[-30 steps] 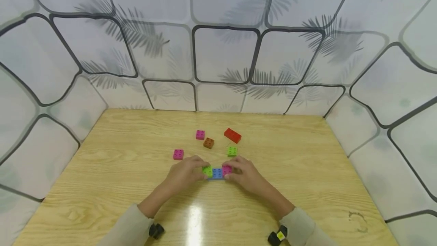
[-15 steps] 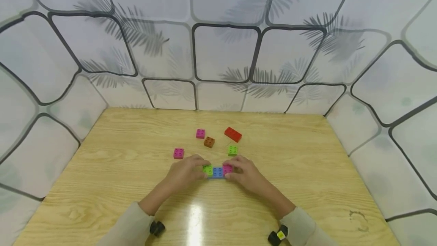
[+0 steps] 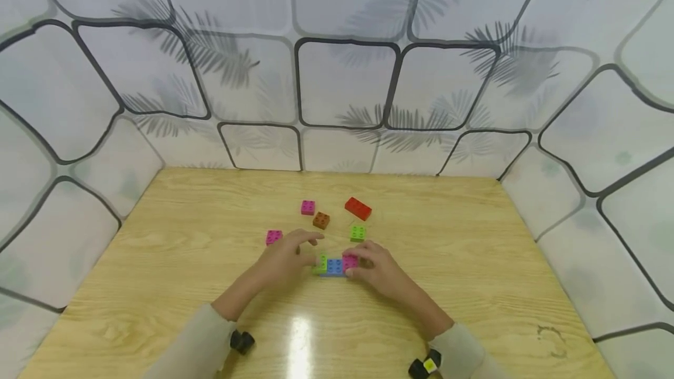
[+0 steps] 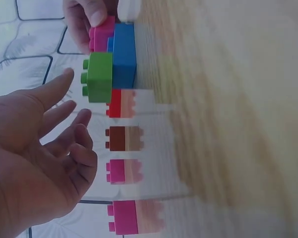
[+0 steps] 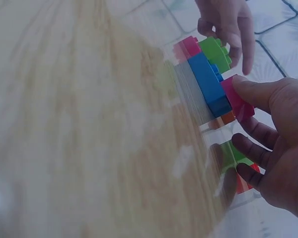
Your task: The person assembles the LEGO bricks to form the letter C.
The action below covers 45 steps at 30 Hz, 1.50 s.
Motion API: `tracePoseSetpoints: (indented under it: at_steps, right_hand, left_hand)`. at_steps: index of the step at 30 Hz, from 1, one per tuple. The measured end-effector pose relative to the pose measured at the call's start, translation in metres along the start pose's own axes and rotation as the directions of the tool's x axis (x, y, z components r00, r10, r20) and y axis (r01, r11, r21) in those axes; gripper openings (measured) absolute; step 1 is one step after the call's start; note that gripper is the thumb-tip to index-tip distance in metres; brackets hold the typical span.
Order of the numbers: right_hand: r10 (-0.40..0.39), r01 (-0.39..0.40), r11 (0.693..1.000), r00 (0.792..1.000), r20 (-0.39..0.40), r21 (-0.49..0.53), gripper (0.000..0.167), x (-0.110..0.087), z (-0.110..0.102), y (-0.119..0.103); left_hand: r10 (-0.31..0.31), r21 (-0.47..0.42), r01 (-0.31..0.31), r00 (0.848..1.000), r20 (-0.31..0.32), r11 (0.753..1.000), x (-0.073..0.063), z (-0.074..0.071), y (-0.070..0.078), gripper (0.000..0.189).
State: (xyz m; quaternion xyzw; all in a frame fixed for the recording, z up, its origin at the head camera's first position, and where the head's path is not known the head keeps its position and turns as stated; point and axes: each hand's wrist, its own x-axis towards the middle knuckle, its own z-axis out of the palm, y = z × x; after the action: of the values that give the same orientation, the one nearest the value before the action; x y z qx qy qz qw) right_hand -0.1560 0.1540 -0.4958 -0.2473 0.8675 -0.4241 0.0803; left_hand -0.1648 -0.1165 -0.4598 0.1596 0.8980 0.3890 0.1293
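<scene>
A blue brick (image 3: 334, 266) lies on the table with a green brick (image 4: 100, 77) on its left end and a pink brick (image 5: 235, 94) on its right end. My right hand (image 3: 380, 269) pinches that pink brick between thumb and fingers. My left hand (image 3: 284, 257) is at the green end, its fingers loose and holding nothing. In the left wrist view a gap shows between the left thumb and the green brick. Blue studs are bare between the two upper bricks.
Beyond the hands lie a second pink brick (image 3: 308, 207), a brown brick (image 3: 321, 220), a red brick (image 3: 358, 209) and another green brick (image 3: 358, 233). One more pink brick (image 3: 273, 237) is just behind the left hand. A patterned cloth wall (image 3: 347, 83) borders the wooden table (image 3: 453, 233).
My left hand has let go of the green brick and moved slightly back and left, its fingers spreading. My right hand keeps its pinch on the pink brick.
</scene>
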Motion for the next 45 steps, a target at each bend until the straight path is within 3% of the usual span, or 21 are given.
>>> tracePoseSetpoints:
  at_steps: [3,8,19,26,33,45]
  right_hand:
    - [0.017,-0.017,1.000,1.000,0.000,0.000,0.039,0.000,0.000,0.000]
    - [0.030,-0.030,1.000,0.999,0.012,0.008,0.039,-0.001,0.000,-0.003]
    - [0.025,-0.026,0.999,1.000,0.011,0.026,0.038,-0.002,0.001,-0.004]
    - [0.025,-0.025,0.999,0.999,0.021,0.037,0.039,-0.004,0.002,-0.004]
    - [0.036,-0.036,0.998,0.999,0.012,0.045,0.039,-0.005,0.001,-0.004]
    - [0.019,-0.020,0.999,1.000,0.009,0.034,0.039,-0.004,0.003,-0.001]
  left_hand:
    - [0.000,-0.049,-0.002,0.999,-0.040,0.999,0.013,-0.007,-0.003,0.049]
    - [-0.004,-0.040,0.000,0.997,-0.082,0.999,0.035,-0.019,-0.009,0.049]
    - [0.061,-0.029,-0.062,0.998,-0.022,0.998,0.074,-0.020,-0.018,0.046]
    - [0.032,-0.005,-0.032,0.999,0.005,0.999,0.081,-0.015,-0.018,0.044]
    - [0.052,0.031,-0.052,0.999,0.016,0.998,0.083,-0.014,-0.019,0.040]
    - [0.031,0.082,-0.034,0.999,0.031,0.996,0.084,-0.002,-0.020,0.044]
